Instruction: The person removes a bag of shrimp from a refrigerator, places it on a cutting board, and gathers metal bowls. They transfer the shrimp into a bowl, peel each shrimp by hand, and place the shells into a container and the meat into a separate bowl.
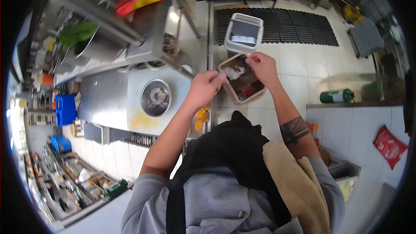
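Observation:
Both hands are over an open bin (pixel 241 97) with a light rim, which has whitish scraps (pixel 234 73) and something red inside. My left hand (pixel 207 88) is at its left edge, thumb and fingers pressed together beside the pale scraps; what they pinch is too small to name. Over the right edge, my right hand (pixel 262 68) is closed in a pinch, with its contents unclear. On a pale cutting board (pixel 136 99) to the left, a round metal bowl (pixel 146 108) holds whitish, glistening pieces.
Behind the open bin is another bin (pixel 257 45) with a white rim. A metal shelf (pixel 151 45) stands above the counter (pixel 102 95) at the left. A black mat (pixel 299 26) lies on the tiled floor. At the right, a green cylinder (pixel 337 96) rests on a ledge.

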Motion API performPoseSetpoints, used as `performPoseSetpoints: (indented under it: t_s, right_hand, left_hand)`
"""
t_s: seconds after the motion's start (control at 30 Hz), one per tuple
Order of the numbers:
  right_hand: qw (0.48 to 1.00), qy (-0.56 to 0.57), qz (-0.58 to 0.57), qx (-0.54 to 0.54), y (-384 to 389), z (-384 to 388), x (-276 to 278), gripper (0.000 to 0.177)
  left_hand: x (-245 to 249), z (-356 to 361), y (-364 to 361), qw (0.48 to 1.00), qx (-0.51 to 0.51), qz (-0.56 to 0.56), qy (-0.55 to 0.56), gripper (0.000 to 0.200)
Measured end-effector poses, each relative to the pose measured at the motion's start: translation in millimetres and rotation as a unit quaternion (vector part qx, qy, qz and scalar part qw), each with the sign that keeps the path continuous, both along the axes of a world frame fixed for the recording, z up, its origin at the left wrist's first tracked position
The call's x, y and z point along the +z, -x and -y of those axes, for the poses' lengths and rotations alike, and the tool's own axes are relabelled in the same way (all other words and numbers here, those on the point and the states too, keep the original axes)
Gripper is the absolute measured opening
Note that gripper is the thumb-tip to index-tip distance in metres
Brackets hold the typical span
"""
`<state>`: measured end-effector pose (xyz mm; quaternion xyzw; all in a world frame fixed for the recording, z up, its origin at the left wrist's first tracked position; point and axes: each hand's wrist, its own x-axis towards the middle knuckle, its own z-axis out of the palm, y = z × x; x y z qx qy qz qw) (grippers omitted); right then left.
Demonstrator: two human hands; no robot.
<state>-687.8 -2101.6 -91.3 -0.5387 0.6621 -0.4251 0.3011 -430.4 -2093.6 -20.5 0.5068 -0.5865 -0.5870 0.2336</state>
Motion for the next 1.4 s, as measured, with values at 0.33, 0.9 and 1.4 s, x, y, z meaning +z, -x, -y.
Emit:
performPoseSetpoints:
  t_s: [0.33,0.9,1.4]
  right_hand:
    - [0.969,-0.116,-0.217,0.016,15.5,61.5,-103.4,0.026]
    - [0.980,-0.186,-0.071,-0.015,-72.7,-59.7,-18.5,0.037]
    - [0.998,-0.060,0.013,-0.006,-156.0,-113.3,38.6,0.025]
  left_hand:
    - [5.8,-44.4,-217.5,0.979,0.187,-0.044,-0.063,0.037]
    - [-139.4,243.5,-267.7,0.745,0.187,0.361,0.529,0.031]
    - [-11.9,154.3,-316.1,0.926,-0.015,0.256,0.277,0.042]
